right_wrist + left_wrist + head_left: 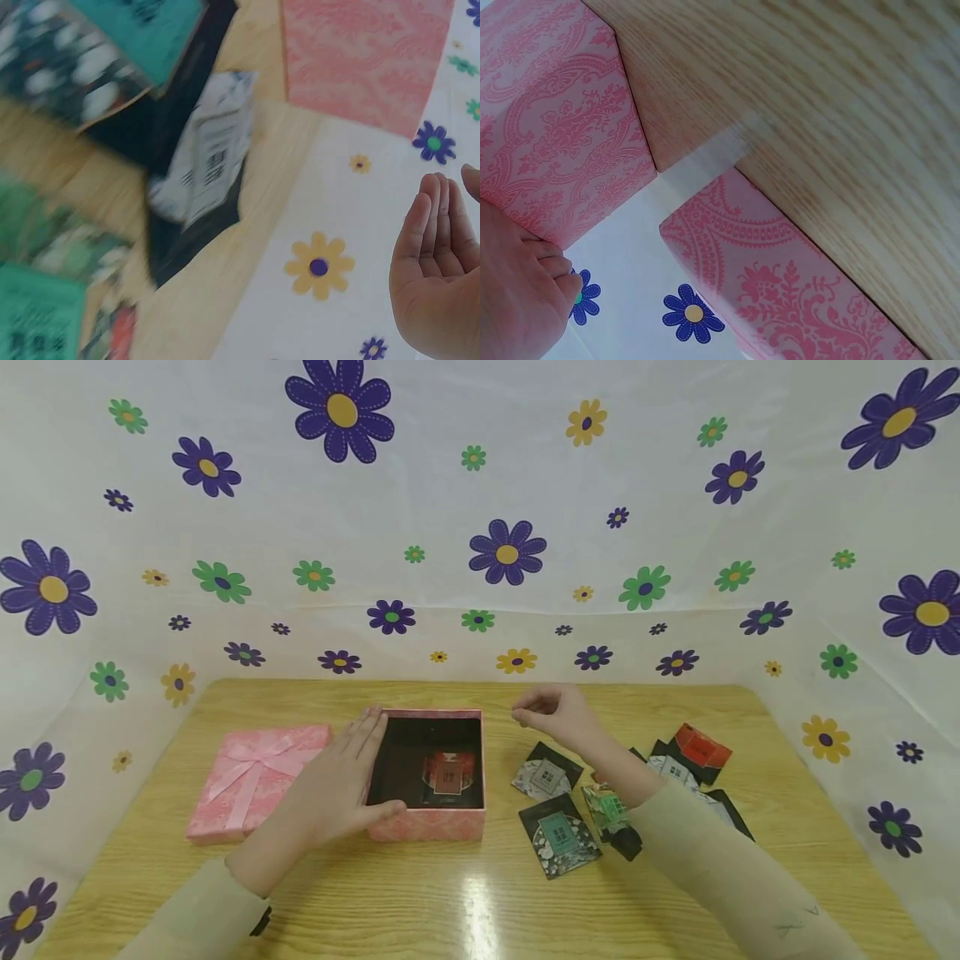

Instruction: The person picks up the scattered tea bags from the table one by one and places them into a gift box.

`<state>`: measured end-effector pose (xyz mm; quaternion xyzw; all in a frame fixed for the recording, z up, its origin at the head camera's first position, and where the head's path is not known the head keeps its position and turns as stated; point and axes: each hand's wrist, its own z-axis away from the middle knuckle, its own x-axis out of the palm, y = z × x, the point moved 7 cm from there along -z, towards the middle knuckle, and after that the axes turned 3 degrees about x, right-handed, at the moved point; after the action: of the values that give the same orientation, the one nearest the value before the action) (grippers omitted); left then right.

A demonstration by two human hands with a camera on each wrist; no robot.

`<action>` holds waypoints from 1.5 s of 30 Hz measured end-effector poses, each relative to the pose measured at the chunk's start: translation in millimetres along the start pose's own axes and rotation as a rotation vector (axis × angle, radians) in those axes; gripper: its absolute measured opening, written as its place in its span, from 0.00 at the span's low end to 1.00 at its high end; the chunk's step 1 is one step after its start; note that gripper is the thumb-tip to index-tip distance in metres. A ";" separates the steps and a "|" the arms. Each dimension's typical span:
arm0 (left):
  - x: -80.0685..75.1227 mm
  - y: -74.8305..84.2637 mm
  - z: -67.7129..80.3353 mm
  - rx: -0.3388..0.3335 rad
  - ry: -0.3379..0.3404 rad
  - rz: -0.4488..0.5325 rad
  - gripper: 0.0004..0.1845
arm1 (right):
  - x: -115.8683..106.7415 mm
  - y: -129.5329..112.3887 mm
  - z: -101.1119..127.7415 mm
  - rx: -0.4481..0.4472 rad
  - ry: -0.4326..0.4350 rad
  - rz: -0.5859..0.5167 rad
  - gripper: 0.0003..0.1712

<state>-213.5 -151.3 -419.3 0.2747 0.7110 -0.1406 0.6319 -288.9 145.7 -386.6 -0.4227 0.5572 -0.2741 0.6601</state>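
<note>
Pale sleeves come in from the bottom edge on both sides, and from them the two hands reach out over the wooden tabletop (465, 893). Her or his left hand (341, 785) lies flat with the fingers straight and together, pressed along the left wall of the open pink box (431, 825), the thumb resting across the box's near front corner. It grips nothing; it just steadies the side. The left wrist view shows the same patterned pink wall (562, 127) right against the fingertips (559, 270).

Inside the box, on its dark floor, lies one red packet (448, 772), towards the near right part. The box's lid (255, 781), pink with a ribbon bow, sits just left of the box, on the far side of the left hand.

The right hand (551, 710) hangs in the air just right of the box's far right corner, above the tabletop, fingers loosely curled with thumb and fingertips drawn near each other. From the right wrist view the palm (439, 277) looks bare and the fingers relaxed, holding nothing.

Under and beside the right forearm a scatter of small packets lies on the wood: a grey one (546, 772), a teal one (558, 835), a green one (606, 806) and a red one (701, 747) farthest right, some overlapping.
</note>
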 end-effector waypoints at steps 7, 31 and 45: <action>-0.5 0.7 0.8 -0.005 0.006 0.015 0.63 | -27.4 28.5 8.8 0.039 0.028 -0.019 0.14; 1.6 -0.1 -0.3 -0.004 0.003 0.022 0.62 | -148.3 123.1 55.3 0.211 0.225 0.002 0.19; 1.8 -1.3 -0.8 -0.007 0.004 0.013 0.62 | -204.7 166.3 86.6 0.317 0.342 -0.005 0.05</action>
<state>-214.9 -151.5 -421.1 0.2773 0.7109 -0.1336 0.6323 -270.1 420.0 -425.1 -0.2624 0.6098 -0.4275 0.6137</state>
